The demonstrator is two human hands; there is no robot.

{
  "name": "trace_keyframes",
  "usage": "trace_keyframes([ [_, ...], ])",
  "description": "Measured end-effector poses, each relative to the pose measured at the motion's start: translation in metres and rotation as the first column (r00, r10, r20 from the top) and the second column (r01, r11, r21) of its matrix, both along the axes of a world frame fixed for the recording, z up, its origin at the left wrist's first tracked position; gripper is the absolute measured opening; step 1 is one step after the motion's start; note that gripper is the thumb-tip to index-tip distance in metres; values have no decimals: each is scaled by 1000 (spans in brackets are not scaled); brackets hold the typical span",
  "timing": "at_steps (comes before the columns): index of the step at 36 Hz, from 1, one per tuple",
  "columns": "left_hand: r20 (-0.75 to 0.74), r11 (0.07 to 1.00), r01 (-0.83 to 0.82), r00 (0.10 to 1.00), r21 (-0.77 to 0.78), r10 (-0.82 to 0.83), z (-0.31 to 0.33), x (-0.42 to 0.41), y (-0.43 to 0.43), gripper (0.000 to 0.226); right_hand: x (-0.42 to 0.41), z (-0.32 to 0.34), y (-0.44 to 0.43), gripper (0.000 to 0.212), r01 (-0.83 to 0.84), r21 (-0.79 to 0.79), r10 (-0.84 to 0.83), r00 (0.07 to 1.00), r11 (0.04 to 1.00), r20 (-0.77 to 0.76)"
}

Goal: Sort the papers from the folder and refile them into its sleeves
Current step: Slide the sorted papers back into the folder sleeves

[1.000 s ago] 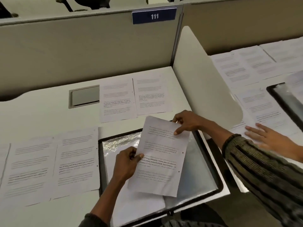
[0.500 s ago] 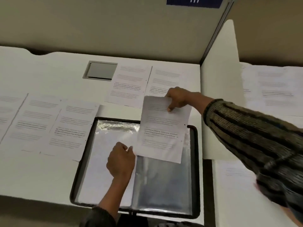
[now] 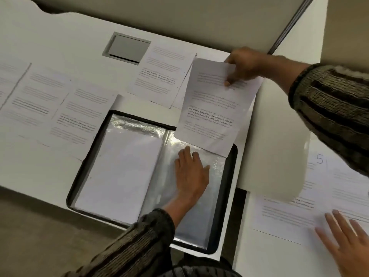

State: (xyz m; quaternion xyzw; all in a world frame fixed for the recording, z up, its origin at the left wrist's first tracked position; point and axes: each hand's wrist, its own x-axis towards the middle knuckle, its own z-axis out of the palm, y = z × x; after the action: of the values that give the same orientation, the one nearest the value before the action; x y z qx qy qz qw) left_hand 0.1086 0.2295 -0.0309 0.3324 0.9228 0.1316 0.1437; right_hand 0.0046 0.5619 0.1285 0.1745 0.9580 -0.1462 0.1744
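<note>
The left hand [image 3: 191,172] lies flat, fingers straight, on the clear right-hand sleeve [image 3: 195,226] of the open folder [image 3: 227,196]. The right hand [image 3: 243,66] pinches the top edge of a printed sheet [image 3: 213,108] (its lower corner overlaps the folder's far right corner in view). Other printed pages [image 3: 79,114] lie spread on the white desk [image 3: 50,172] beside the folder.

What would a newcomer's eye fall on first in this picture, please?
Most likely the printed sheet that the right hand pinches by its top edge, over the far right corner of the open folder. Next, the left hand lying flat on the folder's clear right-hand sleeve. Printed pages line the desk to its left.
</note>
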Motion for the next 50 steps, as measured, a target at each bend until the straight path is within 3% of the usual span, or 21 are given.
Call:
trace_keyframes([
  [6, 114, 989, -93, 988, -114, 106, 5, 7, 37, 99, 1, 3, 19, 40, -22, 27, 23, 1000, 999, -16],
  [11, 129, 969, -95, 984, -228, 127, 6, 15, 51, 124, -2, 5, 25, 40, 5, 11, -5, 1000, 1000, -7],
  [17, 203, 977, -72, 973, -198, 112, 14, 13, 52, 90, -4, 4, 27, 42, 37, -32, -38, 999, 999, -20],
  [21, 199, 991, -91, 974, -98, 109, 13, 13, 44, 51, -3, 6, 28, 37, 83, -34, -84, 996, 996, -25],
  [25, 101, 989, -143, 985, 37, 139, 13, 15, 30, 22, -2, 16, 32, 36, 137, -49, -139, 990, 989, -26],
  [27, 114, 964, -245, 966, 98, 234, 17, 17, 23, 19, -1, 27, 35, 37, 155, -74, -156, 988, 985, -6],
  [30, 298, 873, -468, 860, 138, 414, 30, 18, 14, 12, -1, 41, 38, 35, 164, -63, -162, 986, 984, 32],
  [33, 403, 800, -587, 767, 125, 500, 40, 18, 5, 9, 0, 55, 38, 37, 211, -90, -208, 977, 973, 43],
  [40, 406, 749, -648, 727, 140, 553, 49, 20, -5, 23, -2, 60, 37, 40, 281, -154, -263, 956, 947, 128],
  [50, 315, 787, -601, 781, 142, 540, 57, 17, -6, 24, -21, 47, 33, 31, 275, -306, -212, 951, 911, 225],
])
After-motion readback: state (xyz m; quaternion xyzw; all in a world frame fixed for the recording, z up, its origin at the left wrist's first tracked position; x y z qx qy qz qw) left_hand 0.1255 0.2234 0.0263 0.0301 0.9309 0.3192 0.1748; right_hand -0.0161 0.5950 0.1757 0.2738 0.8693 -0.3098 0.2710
